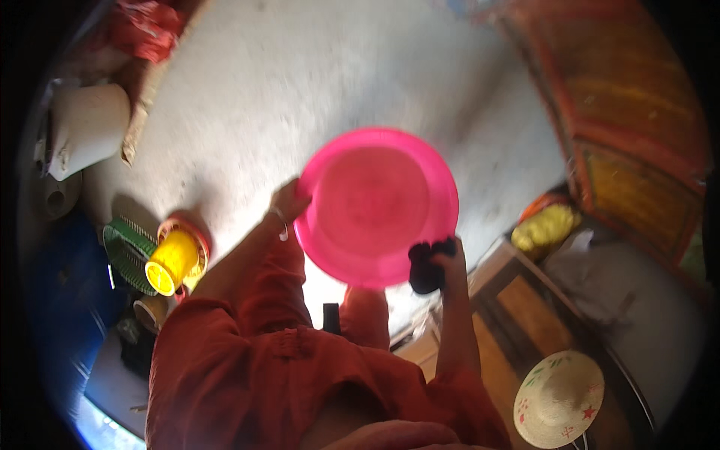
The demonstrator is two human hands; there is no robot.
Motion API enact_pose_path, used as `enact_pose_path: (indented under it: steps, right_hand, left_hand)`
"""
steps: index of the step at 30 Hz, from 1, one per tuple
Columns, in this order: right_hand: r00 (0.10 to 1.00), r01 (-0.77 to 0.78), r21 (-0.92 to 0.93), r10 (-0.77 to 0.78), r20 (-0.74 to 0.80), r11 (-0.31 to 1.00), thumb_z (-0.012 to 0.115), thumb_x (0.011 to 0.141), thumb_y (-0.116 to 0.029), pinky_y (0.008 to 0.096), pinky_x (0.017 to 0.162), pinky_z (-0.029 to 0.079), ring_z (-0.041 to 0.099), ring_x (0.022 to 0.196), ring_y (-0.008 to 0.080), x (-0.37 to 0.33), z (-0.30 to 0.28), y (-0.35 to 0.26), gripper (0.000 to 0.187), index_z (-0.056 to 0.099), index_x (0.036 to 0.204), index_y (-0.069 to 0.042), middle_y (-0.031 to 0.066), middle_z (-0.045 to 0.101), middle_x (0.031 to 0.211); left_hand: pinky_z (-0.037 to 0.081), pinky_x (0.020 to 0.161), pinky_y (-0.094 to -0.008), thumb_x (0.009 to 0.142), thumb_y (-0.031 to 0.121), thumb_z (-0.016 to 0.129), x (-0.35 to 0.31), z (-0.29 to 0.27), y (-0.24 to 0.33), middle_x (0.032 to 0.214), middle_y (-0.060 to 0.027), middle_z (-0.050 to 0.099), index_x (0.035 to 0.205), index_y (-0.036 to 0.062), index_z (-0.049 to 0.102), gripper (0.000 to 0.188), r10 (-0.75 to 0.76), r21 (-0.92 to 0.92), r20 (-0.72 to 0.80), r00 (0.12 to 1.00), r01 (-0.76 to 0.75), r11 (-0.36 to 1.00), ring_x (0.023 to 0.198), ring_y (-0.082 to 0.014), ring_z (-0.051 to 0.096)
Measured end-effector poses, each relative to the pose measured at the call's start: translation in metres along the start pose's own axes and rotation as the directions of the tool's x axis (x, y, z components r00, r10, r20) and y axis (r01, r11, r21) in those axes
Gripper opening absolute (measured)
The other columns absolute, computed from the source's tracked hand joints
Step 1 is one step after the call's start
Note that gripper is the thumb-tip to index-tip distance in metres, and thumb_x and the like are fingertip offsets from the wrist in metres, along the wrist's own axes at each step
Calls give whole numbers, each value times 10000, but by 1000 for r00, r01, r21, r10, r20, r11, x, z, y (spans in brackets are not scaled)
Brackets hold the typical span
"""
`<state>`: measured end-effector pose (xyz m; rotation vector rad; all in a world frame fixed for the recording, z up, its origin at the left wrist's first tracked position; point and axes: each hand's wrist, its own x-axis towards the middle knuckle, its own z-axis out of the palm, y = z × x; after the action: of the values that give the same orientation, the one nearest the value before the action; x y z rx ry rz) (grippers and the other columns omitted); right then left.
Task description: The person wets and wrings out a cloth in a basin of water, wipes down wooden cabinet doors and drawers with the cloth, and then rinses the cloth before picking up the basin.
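Observation:
A round, bright pink plastic basin [444, 184] is in front of me, above the concrete floor. My left hand [291, 201], with a bracelet at the wrist, is closed on the left part of its rim. At the lower right of the basin, my right hand [452, 261] is closed on a soft black bundle [426, 276] that looks like cloth. This bundle overlaps the basin's edge, and its exact kind is not clear. Whether my right fingers also touch the rim is hidden. No loose objects can be made out inside the basin.
At left stand a yellow container [174, 259], a green basket [127, 251] and a whitish bucket [90, 127]. On the right are a wooden cabinet [630, 82], a yellow bag [546, 227] and a straw hat [559, 397] on a wooden piece of furniture [525, 307].

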<state>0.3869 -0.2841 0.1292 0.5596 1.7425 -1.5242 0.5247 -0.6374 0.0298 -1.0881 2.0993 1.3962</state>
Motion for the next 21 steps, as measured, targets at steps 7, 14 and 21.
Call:
enact_pose_path:
  steps: [7, 14, 21]
  right_hand:
    - [977, 178, 13, -178, 121, 984, 540, 575, 40, 358, 810, 516, 586, 837, 248, -66, 90, -185, 491, 509, 1064, 13, 73, 543, 896]
    - [920, 114, 72, -133, 368, 991, 538, 608, 28, 369, 794, 514, 596, 832, 254, -2, 187, -306, 260, 500, 860, -23, 70, 538, 825]
    - [847, 163, 7, -144, 512, 987, 548, 611, -6, 350, 754, 511, 596, 822, 238, 60, 333, -433, 287, 526, 897, -1, 68, 541, 823]
  left_hand:
    - [521, 735, -346, 701, 172, 633, -46, -140, 116, 855, -148, 676, 994, 12, 631, 333, 76, -402, -154, 985, -133, 906, 781, -247, 657]
    - [516, 699, -331, 702, 132, 615, -9, -266, 177, 823, -154, 673, 971, -17, 634, 309, 43, -577, -360, 932, -258, 775, 753, -219, 650]
    - [511, 687, -323, 705, 119, 616, 42, -396, 207, 825, -155, 678, 984, -51, 630, 327, -20, -512, -556, 831, -323, 796, 723, -208, 642]
